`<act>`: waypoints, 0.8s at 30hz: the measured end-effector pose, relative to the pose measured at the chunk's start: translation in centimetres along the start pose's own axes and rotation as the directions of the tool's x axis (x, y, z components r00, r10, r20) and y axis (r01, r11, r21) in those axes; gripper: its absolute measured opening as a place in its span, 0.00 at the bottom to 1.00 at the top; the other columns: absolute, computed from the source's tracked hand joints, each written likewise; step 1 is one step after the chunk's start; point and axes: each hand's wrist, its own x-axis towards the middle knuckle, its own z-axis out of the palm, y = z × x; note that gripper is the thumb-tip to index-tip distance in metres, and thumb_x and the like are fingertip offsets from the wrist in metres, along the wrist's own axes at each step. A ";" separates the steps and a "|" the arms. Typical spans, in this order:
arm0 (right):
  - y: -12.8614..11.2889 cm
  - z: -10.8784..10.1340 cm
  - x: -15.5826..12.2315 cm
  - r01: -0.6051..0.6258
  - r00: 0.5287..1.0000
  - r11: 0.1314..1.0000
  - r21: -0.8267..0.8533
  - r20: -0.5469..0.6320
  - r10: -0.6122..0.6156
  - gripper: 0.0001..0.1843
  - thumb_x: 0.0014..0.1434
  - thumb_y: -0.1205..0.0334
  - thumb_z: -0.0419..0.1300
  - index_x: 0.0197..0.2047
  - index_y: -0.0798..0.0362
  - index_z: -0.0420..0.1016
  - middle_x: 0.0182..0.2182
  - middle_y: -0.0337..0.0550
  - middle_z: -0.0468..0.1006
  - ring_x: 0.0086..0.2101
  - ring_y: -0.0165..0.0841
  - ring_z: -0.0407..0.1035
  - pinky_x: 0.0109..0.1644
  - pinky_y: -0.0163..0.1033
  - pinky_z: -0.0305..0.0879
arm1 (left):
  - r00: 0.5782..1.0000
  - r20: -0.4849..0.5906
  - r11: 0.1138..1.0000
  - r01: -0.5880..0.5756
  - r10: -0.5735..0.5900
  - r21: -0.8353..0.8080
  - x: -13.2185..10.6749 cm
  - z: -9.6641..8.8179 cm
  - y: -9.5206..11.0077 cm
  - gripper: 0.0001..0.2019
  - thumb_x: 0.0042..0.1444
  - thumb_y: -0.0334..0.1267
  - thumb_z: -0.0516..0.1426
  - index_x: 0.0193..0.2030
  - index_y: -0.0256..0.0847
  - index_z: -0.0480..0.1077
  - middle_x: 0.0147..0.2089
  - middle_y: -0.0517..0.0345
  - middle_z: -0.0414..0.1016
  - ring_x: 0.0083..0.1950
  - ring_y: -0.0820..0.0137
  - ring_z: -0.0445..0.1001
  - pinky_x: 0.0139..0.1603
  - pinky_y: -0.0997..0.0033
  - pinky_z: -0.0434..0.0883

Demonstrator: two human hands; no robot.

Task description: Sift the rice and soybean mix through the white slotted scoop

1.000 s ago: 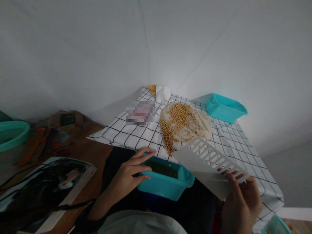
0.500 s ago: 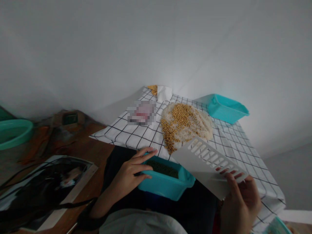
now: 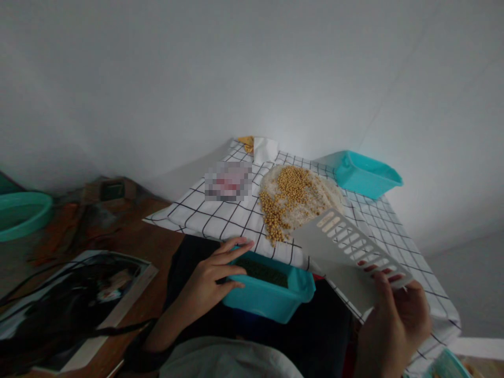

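Observation:
My left hand (image 3: 210, 275) grips the left end of a small teal plastic bin (image 3: 260, 303) on my lap, fingers over the rim and thumb against the side. Small dark green grains, which look like mung beans (image 3: 262, 272), cover its bottom. In my right hand (image 3: 397, 315) is a thin light grey plastic panel (image 3: 334, 252) with a row of slots along one long edge. It is tilted above the table's front edge, right of the bin. Just beyond it, yellow soybeans (image 3: 293, 181) lie over a spread of white rice (image 3: 311, 205).
A white checked cloth (image 3: 220, 218) covers the table. Another teal bin (image 3: 366, 181) stands at the back right by the wall. A blurred-out packet (image 3: 228, 182) lies left of the grains. A teal container (image 3: 449, 365) is low at the right, a green basin (image 3: 25, 215) at far left.
My right hand has moved the slotted panel to the right and slightly away from me, off the bin's edge. My left hand and the bin have stayed put.

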 end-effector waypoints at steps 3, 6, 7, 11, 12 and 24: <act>0.1 0.8 0.4 0.011 1.000 0.999 -0.032 0.019 -0.011 0.14 0.48 0.64 0.71 0.30 0.52 0.68 0.29 0.34 0.74 0.33 0.30 0.74 0.47 0.42 0.72 | 1.000 -0.001 1.000 -0.005 0.005 0.001 0.0 0.0 0.0 0.07 0.55 0.24 0.63 0.34 0.40 0.80 0.64 0.46 0.73 0.70 0.55 0.65 0.68 0.53 0.67; 0.0 1.5 0.3 -0.028 0.997 0.998 -0.055 0.068 0.031 0.14 0.49 0.63 0.71 0.31 0.53 0.68 0.31 0.34 0.75 0.34 0.29 0.74 0.46 0.38 0.71 | 1.000 0.008 1.000 0.004 -0.004 -0.001 0.0 -0.2 0.1 0.07 0.55 0.25 0.63 0.34 0.40 0.80 0.64 0.46 0.73 0.70 0.55 0.65 0.67 0.53 0.68; -0.1 1.7 0.2 -0.039 0.996 0.997 -0.061 0.077 0.043 0.14 0.50 0.64 0.71 0.31 0.53 0.68 0.31 0.34 0.75 0.34 0.28 0.74 0.46 0.37 0.71 | 1.000 0.013 1.000 0.007 -0.007 -0.003 0.0 -0.2 0.2 0.07 0.55 0.25 0.63 0.34 0.40 0.80 0.64 0.47 0.73 0.70 0.55 0.65 0.67 0.53 0.68; -0.2 1.9 -0.2 -0.037 0.994 0.996 -0.086 0.096 0.046 0.13 0.51 0.63 0.70 0.31 0.53 0.68 0.31 0.35 0.76 0.33 0.28 0.75 0.43 0.36 0.72 | 1.000 0.006 1.000 0.017 -0.017 -0.013 0.0 -0.2 0.3 0.07 0.55 0.25 0.63 0.33 0.40 0.80 0.64 0.47 0.73 0.70 0.55 0.65 0.68 0.52 0.67; -0.1 1.9 -0.3 -0.035 0.994 0.996 -0.088 0.104 0.044 0.13 0.51 0.63 0.70 0.31 0.53 0.68 0.30 0.35 0.76 0.33 0.28 0.75 0.43 0.37 0.72 | 1.000 0.002 1.000 0.017 -0.017 -0.018 0.0 -0.2 0.3 0.07 0.55 0.25 0.63 0.33 0.40 0.80 0.64 0.47 0.73 0.70 0.55 0.65 0.68 0.51 0.67; -0.1 2.4 -0.9 -0.112 0.981 0.993 -0.045 0.155 0.117 0.15 0.49 0.60 0.72 0.31 0.53 0.68 0.29 0.35 0.76 0.32 0.30 0.75 0.43 0.40 0.73 | 1.000 -0.004 1.000 -0.001 0.001 -0.006 0.0 0.0 0.0 0.07 0.55 0.24 0.63 0.34 0.41 0.80 0.64 0.48 0.73 0.70 0.55 0.65 0.68 0.51 0.67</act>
